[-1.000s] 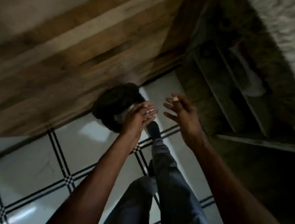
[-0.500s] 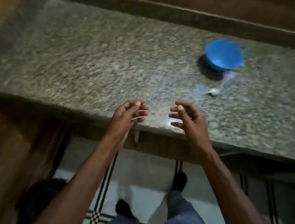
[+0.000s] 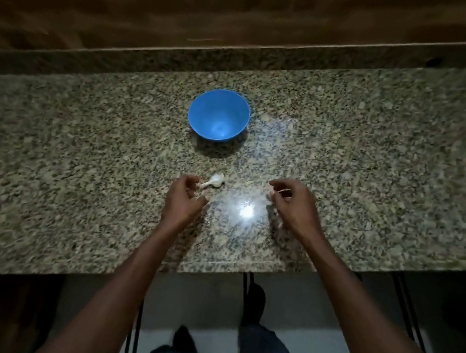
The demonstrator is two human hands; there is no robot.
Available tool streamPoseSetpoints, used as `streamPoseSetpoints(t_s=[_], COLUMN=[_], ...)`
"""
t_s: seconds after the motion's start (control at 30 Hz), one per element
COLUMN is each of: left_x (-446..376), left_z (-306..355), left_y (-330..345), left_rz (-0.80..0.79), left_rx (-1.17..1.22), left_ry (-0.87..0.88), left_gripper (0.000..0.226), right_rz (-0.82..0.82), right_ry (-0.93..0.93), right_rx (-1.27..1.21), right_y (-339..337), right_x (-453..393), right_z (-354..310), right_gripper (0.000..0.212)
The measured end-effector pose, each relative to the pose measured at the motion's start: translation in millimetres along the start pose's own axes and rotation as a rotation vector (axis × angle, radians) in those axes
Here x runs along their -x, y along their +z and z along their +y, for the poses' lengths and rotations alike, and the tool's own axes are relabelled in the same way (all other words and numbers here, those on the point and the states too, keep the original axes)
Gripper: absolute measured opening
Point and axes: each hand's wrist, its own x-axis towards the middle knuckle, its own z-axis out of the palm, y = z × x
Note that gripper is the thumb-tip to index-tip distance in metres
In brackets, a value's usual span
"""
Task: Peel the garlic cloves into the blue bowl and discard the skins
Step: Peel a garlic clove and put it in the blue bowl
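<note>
A blue bowl [image 3: 219, 115] stands on the granite counter [image 3: 82, 159] and looks empty inside. Just in front of it lies a small white garlic piece [image 3: 214, 180] with a thin stem pointing left. My left hand [image 3: 184, 199] hovers right beside that stem, fingers loosely curled and holding nothing. My right hand [image 3: 292, 205] hangs over the counter to the right of the garlic, also loosely curled and empty. Both hands are slightly blurred.
A raised granite ledge [image 3: 181, 54] and a wooden panel [image 3: 244, 18] run behind the counter. A bright light reflection [image 3: 246, 210] sits between my hands. Below the counter's front edge are the tiled floor and my legs [image 3: 254, 332].
The view has swung from a dark bin on the floor up to the counter. Both hands have moved forward over the counter and now sit either side of the garlic.
</note>
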Motion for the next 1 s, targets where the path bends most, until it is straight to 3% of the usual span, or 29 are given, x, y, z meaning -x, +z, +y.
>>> streamPoseSetpoints(t_s=[0.2, 0.37, 0.5, 0.67, 0.8, 0.93, 1.0], left_x=[-3.8, -13.8, -26.3, -41.1, -46.5, -43.1, -36.1], left_z=[-18.9, -15.1, -5.3, 3.5, 0.9, -2.1, 0.9], left_y=[4.2, 4.2, 7.8, 12.6, 16.0, 14.7, 10.2], left_rz=[0.034, 0.044, 0.053, -0.050, -0.109, -0.065, -0.075], left_rx=[-0.163, -0.109, -0.084, -0.057, -0.050, 0.081, 0.239], left_ry=[0.008, 0.010, 0.142, 0.292, 0.373, 0.218, 0.089], left_gripper=[0.054, 0.056, 0.054, 0.054, 0.027, 0.024, 0.029], right_rz=[-0.188, -0.220, -0.126, -0.037, -0.103, -0.023, -0.136], right_ry=[-0.314, -0.389, -0.319, -0.297, -0.264, -0.209, -0.111], right_rx=[0.340, 0.487, 0.282, 0.079, 0.130, 0.035, -0.064], right_y=[36.8, 37.7, 23.2, 18.3, 32.5, 31.4, 31.2], right_x=[-47.0, -51.6, -60.1, -106.4, -128.3, -107.3, -86.4], right_z=[0.0, -7.2, -35.7, -111.1, -128.8, -117.3, -98.1], right_gripper=[0.020, 0.009, 0.012, 0.012, 0.024, 0.022, 0.020])
